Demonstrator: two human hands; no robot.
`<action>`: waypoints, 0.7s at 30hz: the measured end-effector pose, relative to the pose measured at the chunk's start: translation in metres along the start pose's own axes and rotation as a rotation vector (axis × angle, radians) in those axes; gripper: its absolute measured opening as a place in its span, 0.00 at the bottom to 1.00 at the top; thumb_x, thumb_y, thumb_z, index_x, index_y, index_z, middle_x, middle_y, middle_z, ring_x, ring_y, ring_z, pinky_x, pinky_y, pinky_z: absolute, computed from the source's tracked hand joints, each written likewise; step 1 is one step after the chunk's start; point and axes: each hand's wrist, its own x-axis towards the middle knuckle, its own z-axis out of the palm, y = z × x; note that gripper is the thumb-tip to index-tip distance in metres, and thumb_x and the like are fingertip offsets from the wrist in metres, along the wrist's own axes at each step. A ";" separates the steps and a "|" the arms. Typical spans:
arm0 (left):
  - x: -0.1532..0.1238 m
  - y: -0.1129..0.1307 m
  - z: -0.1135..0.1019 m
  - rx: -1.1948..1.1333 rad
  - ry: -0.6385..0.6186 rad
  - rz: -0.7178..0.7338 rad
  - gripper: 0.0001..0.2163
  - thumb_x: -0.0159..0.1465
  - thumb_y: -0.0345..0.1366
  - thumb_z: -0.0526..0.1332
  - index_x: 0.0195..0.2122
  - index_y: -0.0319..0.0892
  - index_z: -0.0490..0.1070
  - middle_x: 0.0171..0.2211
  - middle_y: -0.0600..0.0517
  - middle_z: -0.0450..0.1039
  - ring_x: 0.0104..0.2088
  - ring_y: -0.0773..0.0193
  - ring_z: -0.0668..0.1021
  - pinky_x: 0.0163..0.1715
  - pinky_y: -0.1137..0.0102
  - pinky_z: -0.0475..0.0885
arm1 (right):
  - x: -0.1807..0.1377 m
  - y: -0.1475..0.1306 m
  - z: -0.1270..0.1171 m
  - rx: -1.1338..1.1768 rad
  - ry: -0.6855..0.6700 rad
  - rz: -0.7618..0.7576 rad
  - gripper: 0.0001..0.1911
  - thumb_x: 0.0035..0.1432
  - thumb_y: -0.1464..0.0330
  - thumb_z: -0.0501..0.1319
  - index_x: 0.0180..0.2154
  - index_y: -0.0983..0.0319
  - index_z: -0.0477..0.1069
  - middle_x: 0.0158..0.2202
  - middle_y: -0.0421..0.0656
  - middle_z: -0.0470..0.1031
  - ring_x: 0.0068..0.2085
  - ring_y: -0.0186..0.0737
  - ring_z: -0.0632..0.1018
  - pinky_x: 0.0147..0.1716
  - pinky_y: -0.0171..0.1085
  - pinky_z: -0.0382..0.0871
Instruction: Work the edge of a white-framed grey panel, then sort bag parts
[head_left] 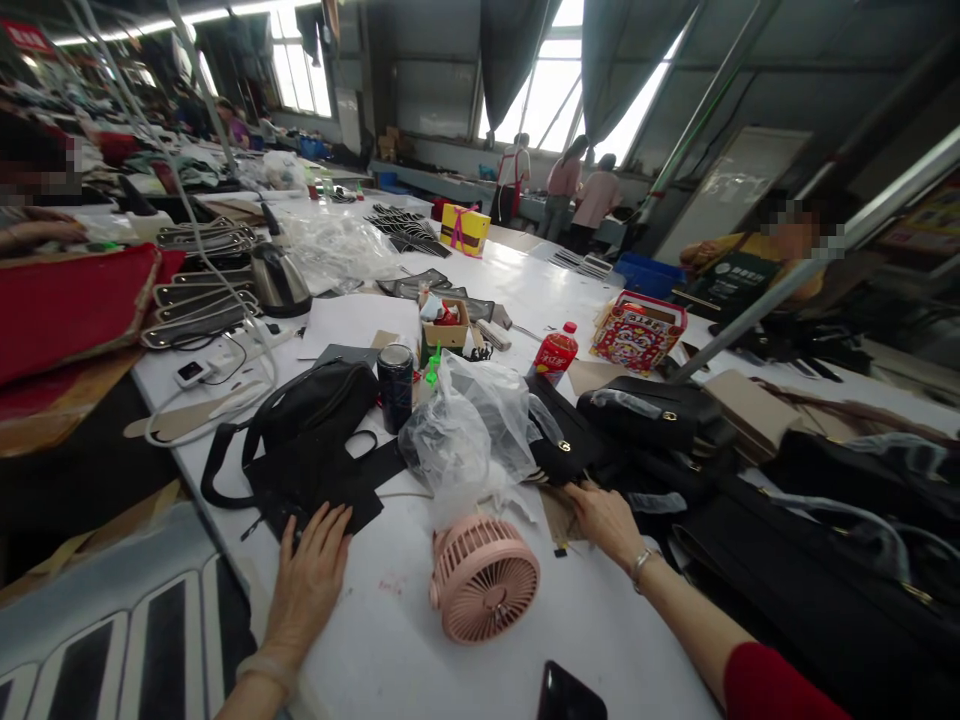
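Note:
My left hand (315, 565) lies flat with its fingers apart on the edge of some black fabric pieces (315, 475). Just behind these sits a black bag (319, 395) with a strap loop. Across the table, my right hand (609, 522) has its fingers bunched at the lower edge of a black bag flap (564, 425) with a gold clasp; its fingertips are partly hidden there. Brown paper (562, 522) lies beneath that hand. Between my hands stands a pink fan (487, 580), with clear plastic bags (469, 425) heaped behind it.
A dark can (395, 388), a red bottle (555, 352) and a small carton (444, 325) stand beyond the plastic. Black bags (810, 560) crowd the right side. A phone (571, 692) lies at the near edge. A kettle (279, 280) is at left. Co-workers sit on both sides.

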 end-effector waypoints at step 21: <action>0.000 0.001 0.000 -0.013 0.018 0.004 0.17 0.67 0.35 0.51 0.53 0.36 0.70 0.51 0.40 0.75 0.55 0.46 0.73 0.62 0.45 0.51 | 0.013 0.026 -0.002 0.972 -0.185 0.175 0.11 0.64 0.63 0.61 0.36 0.65 0.71 0.32 0.39 0.75 0.33 0.36 0.77 0.35 0.39 0.75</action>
